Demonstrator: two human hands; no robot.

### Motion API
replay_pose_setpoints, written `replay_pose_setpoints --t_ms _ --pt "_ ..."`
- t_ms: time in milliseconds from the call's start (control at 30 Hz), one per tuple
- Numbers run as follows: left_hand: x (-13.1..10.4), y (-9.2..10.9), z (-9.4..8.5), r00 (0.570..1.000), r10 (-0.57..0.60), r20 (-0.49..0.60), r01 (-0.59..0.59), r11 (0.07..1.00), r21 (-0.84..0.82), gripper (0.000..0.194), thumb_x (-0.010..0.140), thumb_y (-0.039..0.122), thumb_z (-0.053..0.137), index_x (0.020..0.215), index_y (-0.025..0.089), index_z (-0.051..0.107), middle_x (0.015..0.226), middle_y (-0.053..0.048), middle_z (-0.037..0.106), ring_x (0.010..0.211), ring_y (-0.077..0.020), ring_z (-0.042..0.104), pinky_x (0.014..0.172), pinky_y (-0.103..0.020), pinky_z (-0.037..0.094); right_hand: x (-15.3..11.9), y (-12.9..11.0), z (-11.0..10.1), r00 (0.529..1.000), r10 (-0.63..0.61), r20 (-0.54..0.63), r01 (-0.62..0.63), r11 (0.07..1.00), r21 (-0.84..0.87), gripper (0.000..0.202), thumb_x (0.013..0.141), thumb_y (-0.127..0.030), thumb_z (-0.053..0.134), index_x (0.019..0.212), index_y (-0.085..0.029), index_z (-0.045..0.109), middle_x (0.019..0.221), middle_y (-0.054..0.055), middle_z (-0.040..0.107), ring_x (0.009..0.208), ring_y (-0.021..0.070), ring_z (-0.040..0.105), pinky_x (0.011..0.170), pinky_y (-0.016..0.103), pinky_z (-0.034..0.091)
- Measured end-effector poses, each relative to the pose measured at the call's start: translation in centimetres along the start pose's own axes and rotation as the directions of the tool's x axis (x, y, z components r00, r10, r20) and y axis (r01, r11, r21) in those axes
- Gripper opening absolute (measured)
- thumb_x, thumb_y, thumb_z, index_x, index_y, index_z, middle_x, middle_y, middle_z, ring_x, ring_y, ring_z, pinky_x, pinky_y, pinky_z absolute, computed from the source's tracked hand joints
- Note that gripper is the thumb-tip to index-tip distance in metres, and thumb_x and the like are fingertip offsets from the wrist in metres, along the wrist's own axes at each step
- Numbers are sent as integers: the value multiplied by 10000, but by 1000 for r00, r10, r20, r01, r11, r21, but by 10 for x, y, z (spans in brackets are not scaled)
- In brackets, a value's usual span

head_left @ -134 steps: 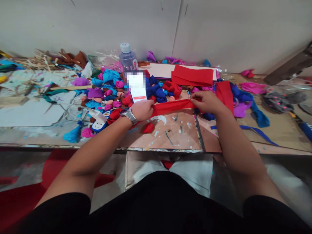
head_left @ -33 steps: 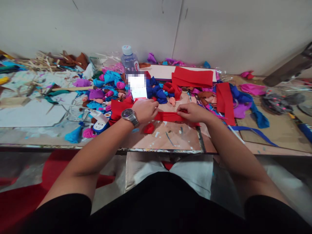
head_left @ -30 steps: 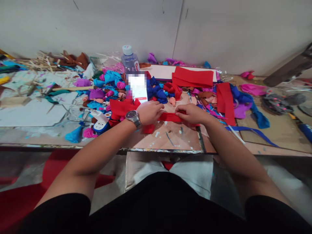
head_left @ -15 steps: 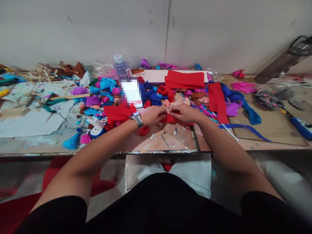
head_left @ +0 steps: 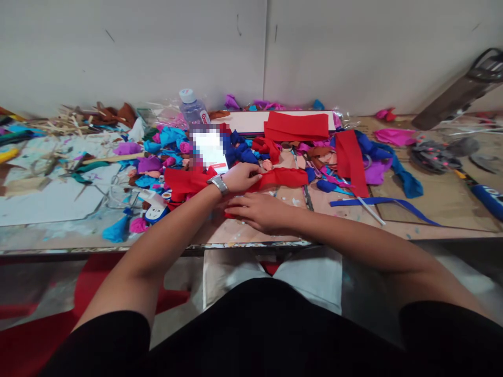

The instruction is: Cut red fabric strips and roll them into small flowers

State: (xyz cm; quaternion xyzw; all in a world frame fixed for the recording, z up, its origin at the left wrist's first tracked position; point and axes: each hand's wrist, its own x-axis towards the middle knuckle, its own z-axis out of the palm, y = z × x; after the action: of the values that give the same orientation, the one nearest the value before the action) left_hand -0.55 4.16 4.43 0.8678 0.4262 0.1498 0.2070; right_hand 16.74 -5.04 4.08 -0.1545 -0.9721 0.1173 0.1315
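My left hand [head_left: 241,178] is closed on the left end of a red strip [head_left: 285,178] of crepe paper or cloth, which stretches right across the table. Below it, my right hand [head_left: 264,210] lies palm down with fingers reaching left, slightly apart. Its fingertips rest over a small red piece [head_left: 231,212], mostly covered by them; its thumb is hidden. More red sheet [head_left: 181,180] lies left of my left wrist, partly under it. A phone [head_left: 211,149] with a lit, blurred screen sits just behind my left hand.
Crumpled blue, pink and purple pieces [head_left: 149,164] cover the table's left middle. A plastic bottle [head_left: 194,110] stands behind them. Folded red sheets [head_left: 296,126] lie on a white board at the back. A dark tumbler [head_left: 451,97] leans at the far right. A power socket [head_left: 156,210] sits front left.
My right hand has left the red strip and moved left and nearer to me, onto the small red piece. My left hand has shifted slightly left; the strip now lies spread out.
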Motion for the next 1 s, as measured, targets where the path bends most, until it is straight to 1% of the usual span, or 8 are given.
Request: replay_pose_setpoints --t_ms 200,367,467,533,667,800,933,1000 --pt "-3 -6 4 999 28 32 -27 999 -39 348 994 376 538 1084 146 784 940 -69 803 776 -187 675 735 -297 460 18 2 3 998 5 61 -2 999 -38 360 1106 -193 464 1368 -196 710 1396 137 722 1208 284 660 977 400 527" --pt "-8 -9 4 994 70 85 -66 996 -52 329 912 375 632 1101 148 777 1029 -73 814 885 -218 718 781 -300 489 6 24 -37 1000 -4 20 2 997 82 309 990 -205 628 1270 -228 756 1297 98 764 1121 265 689 946 384 531" --pt "-13 -4 7 997 48 66 -49 999 16 311 924 350 630 1109 155 786 1039 -96 817 881 -226 725 777 -310 486 -10 62 -68 988 154 -28 -152 986 70 320 958 -189 605 1215 -221 793 1202 98 798 1048 251 706 925 368 516" --pt "-15 3 9 999 3 48 -6 999 52 329 1001 366 547 1117 172 786 950 -86 808 805 -213 702 730 -315 457 -21 92 -85 949 315 -19 -314 949 30 315 959 -219 606 1199 -211 811 1176 96 816 1024 252 716 914 355 505" --pt "-18 15 11 997 45 68 -49 997 57 305 1016 332 522 1039 184 788 940 -71 798 788 -199 679 694 -314 417 -34 132 -99 797 603 -22 -602 793 -90 396 927 -207 623 1273 -148 804 1241 163 810 1049 323 723 930 408 512" --pt "-20 18 11 997 50 67 -52 998 32 293 1005 305 534 1053 172 791 982 -81 805 828 -202 693 730 -317 440 -31 114 -87 836 487 -254 -527 841 -120 420 982 -246 587 1330 -90 763 1371 253 743 1239 395 660 1066 506 478" --pt "-21 20 9 998 38 56 -40 999 33 307 1010 308 531 1065 162 796 992 -90 814 839 -209 698 746 -320 455 -25 74 -68 902 430 35 -428 902 -53 364 1050 -333 542 1100 -142 847 1064 169 834 972 316 725 863 404 465" --pt "-22 22 8 998 35 55 -37 999 36 301 1010 311 531 1028 168 796 959 -81 810 817 -205 687 730 -320 441 -25 64 -60 893 447 43 -444 893 -69 320 1029 -304 582 1069 -140 853 1039 158 836 940 292 723 833 379 436"
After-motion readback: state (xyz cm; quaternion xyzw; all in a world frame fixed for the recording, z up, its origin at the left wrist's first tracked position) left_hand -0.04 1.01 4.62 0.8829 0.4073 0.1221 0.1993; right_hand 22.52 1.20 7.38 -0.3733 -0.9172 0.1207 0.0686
